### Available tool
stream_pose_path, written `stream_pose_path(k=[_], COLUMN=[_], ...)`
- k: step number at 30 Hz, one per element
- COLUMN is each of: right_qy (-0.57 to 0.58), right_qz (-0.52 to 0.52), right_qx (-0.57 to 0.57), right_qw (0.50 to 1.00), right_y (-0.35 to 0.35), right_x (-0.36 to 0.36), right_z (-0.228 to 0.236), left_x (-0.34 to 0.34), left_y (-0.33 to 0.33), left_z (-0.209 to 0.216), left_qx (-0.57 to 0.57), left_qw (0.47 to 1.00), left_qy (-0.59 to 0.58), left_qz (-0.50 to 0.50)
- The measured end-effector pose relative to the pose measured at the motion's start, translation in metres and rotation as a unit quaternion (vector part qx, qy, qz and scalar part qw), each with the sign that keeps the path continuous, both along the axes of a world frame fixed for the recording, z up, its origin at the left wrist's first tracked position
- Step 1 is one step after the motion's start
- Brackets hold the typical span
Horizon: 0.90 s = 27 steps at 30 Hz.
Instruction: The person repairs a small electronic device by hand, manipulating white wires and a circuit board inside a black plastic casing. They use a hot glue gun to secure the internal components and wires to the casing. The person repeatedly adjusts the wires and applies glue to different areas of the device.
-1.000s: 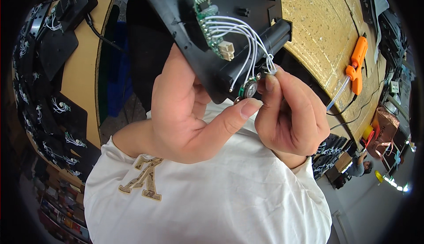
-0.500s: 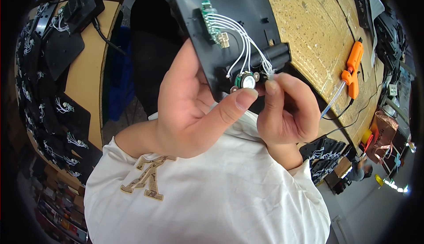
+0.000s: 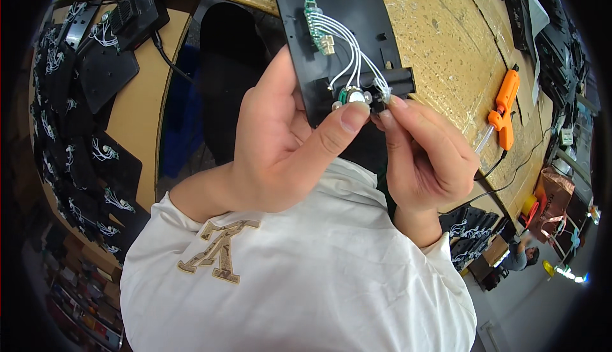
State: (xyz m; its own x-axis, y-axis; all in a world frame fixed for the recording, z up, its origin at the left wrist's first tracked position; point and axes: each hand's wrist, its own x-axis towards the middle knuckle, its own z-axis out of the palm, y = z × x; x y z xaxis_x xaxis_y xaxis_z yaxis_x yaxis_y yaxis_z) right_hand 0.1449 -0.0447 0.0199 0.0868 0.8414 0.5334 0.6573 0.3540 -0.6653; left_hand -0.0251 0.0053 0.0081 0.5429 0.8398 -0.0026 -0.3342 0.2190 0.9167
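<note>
My left hand [image 3: 280,138] grips a black plastic panel [image 3: 354,17] by its lower left edge, tilted up in front of me. Its thumb lies over the near edge, beside a small round silver part [image 3: 356,97]. A narrow green circuit board [image 3: 317,28] sits on the panel's inner face. From it a bundle of white wires [image 3: 347,36] curves down toward the panel's lower right. The thumb and forefinger of my right hand [image 3: 433,151] are pinched at the wire ends, next to a black tubular part [image 3: 400,81]. The fingertips hide exactly what they hold there.
An orange glue gun [image 3: 505,106] lies on the worn wooden table [image 3: 440,27] at the right, its cord trailing nearer. To the left, several black panels with white wires [image 3: 105,151] cover another surface. More wired panels [image 3: 475,227] stand at lower right. Farther off, a person [image 3: 521,256] is visible.
The panel has shifted slightly right in view and its tilt has changed a little. My right hand has moved closer to the panel's lower part, still pinching at the wire ends.
</note>
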Motion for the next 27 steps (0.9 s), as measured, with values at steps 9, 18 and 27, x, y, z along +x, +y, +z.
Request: stream_pose_path(k=[9,18,27], right_qy=[0.07,0.074,0.124], right_qz=[-0.036,-0.043,-0.008], right_qx=[-0.02,-0.028,-0.075], right_qw=[0.997,0.996,0.989], right_y=[0.0,0.002,-0.007], right_x=[-0.008,-0.014,-0.013], right_z=[-0.007,-0.003,0.002], left_x=[0.009,-0.002,-0.003], left_y=[-0.004,-0.003,-0.014], left_z=[0.001,-0.011,-0.006], left_qx=[-0.037,0.114,0.077], left_qw=[0.992,0.992,0.995], left_qy=[-0.101,0.014,0.032], left_qz=[0.067,0.046,0.057])
